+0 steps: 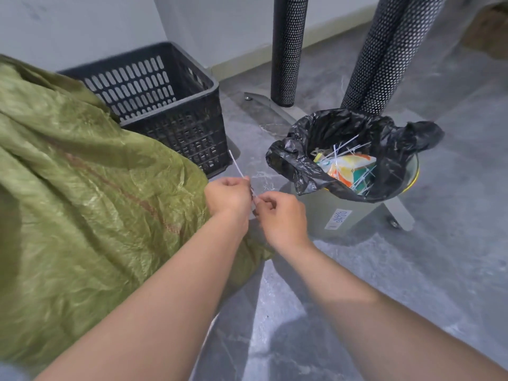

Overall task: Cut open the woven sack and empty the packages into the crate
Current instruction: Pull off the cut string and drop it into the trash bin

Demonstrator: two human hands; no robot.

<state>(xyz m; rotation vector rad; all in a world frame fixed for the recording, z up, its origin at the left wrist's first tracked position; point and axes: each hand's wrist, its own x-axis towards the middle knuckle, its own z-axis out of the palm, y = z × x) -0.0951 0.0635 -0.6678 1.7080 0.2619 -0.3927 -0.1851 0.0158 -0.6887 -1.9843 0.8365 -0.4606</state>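
Observation:
A large green woven sack fills the left side, lying crumpled on the floor. Behind it stands a black slotted plastic crate; what it holds is hidden by the angle. Just right of the sack's edge, my left hand and my right hand both pinch a thin white plastic tie. The tie sticks up and to the left from my left fingers. No packages are visible.
A grey bin with a black liner stands right of my hands, holding several white ties and a colourful wrapper. Two black perforated table legs on a grey metal foot rise behind it. The floor is grey marble.

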